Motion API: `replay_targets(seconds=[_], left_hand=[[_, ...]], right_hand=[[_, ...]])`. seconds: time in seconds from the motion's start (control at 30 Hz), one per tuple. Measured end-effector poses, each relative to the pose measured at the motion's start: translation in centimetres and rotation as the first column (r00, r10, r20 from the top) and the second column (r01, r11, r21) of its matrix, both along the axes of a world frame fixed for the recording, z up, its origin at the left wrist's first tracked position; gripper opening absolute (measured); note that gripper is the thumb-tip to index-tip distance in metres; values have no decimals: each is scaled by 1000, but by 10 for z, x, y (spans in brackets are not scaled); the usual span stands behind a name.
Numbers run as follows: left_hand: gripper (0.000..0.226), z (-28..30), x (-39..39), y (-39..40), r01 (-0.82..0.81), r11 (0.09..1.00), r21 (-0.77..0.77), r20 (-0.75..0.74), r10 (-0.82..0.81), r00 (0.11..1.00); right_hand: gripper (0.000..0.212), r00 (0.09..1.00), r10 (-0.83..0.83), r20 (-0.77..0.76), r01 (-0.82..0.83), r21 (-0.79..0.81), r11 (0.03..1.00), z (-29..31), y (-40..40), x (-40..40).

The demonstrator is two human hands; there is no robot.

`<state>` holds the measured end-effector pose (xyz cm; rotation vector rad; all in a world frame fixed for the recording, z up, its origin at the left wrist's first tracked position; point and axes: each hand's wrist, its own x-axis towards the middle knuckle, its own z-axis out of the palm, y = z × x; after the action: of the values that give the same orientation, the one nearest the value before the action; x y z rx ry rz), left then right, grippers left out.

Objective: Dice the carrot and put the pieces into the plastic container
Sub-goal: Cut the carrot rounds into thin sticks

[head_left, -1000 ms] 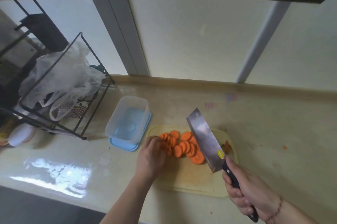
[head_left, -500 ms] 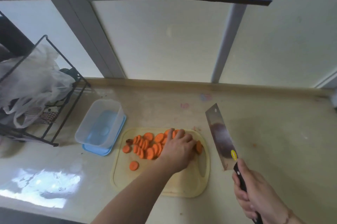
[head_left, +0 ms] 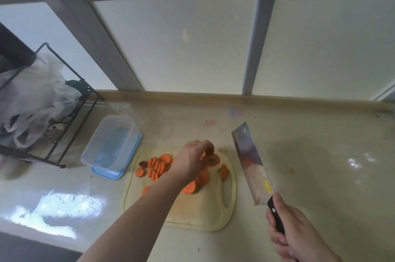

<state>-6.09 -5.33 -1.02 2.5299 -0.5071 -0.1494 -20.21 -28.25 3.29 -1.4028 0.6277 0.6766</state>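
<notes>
Many round carrot slices [head_left: 159, 166] lie heaped on the pale cutting board [head_left: 198, 210], spread under and to the left of your left hand [head_left: 192, 160]. That hand hovers over the far side of the heap with its fingers curled down; they seem to pinch a slice, though blur keeps you from being sure of it. One slice sits apart on the board just right of that hand, beside the board's handle slot. Your right hand [head_left: 297, 234] is wrapped tight around the black handle of the cleaver [head_left: 251, 165], whose broad blade points away from you and stands off the board's right edge, between your two hands and touching no carrot. Left of your left hand, just beyond the board's far-left corner, the clear plastic container [head_left: 111, 144] rests on its blue lid with no carrot in it. Farther left stands a black wire rack [head_left: 70, 125] stuffed with plastic bags [head_left: 36, 99]. All of this sits on the beige counter [head_left: 320, 155].
</notes>
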Motion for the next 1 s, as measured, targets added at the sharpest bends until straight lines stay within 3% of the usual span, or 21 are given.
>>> replay_targets(seconds=[0.07, 0.13, 0.2, 0.3, 0.37, 0.47, 0.57, 0.67, 0.77, 0.83, 0.9, 0.97, 1.0], left_hand=[[15, 5, -20, 6, -252, 941, -227, -79, 240, 968], [26, -1, -50, 16, -404, 863, -304, -191, 360, 913], [28, -18, -81, 28, -420, 872, -254, -288, 346, 893], [15, -46, -119, 45, -319, 937, -144, -362, 250, 898], [28, -59, -132, 53, -259, 961, -96, -252, 228, 941], [40, -62, -120, 60, -203, 976, -84, 109, 212, 971], [59, -60, -90, 65, -29, 980, 196, 333, -39, 942], [59, -61, -59, 77, 111, 916, 386, 300, -238, 924], [46, -65, -36, 85, 186, 926, 327, 357, -304, 883], [48, -64, -29, 86, 220, 924, 311, 354, -328, 876], [54, -63, -30, 85, 233, 919, 317, 337, -339, 878], [59, -59, -38, 82, 202, 936, 290, 321, -294, 901], [61, -59, -46, 80, 202, 946, 253, 314, -278, 908]], right_hand=[[60, 999, 37, 24, -37, -8, 999, -5, -3, -2], [70, 993, 105, 53, -103, -51, 993, -10, -6, -5], [71, 977, 196, 85, -184, -127, 975, -14, -7, -7], [71, 966, 248, 73, -234, -161, 959, -18, -3, -7], [72, 961, 271, 52, -258, -179, 949, -20, 1, -8], [75, 972, 235, 23, -228, -164, 960, -22, 11, -9], [80, 984, 180, 13, -175, -170, 970, -22, 20, -12], [95, 983, 180, 15, -173, -219, 960, -21, 27, -17], [100, 993, 120, 8, -113, -271, 956, -19, 38, -20], [98, 996, 88, 15, -81, -267, 960, -18, 43, -20], [90, 993, 107, 47, -96, -189, 977, -14, 49, -21], [77, 991, 126, 33, -116, -220, 968, -17, 56, -20], [73, 985, 167, 51, -143, -311, 939, -14, 57, -18]])
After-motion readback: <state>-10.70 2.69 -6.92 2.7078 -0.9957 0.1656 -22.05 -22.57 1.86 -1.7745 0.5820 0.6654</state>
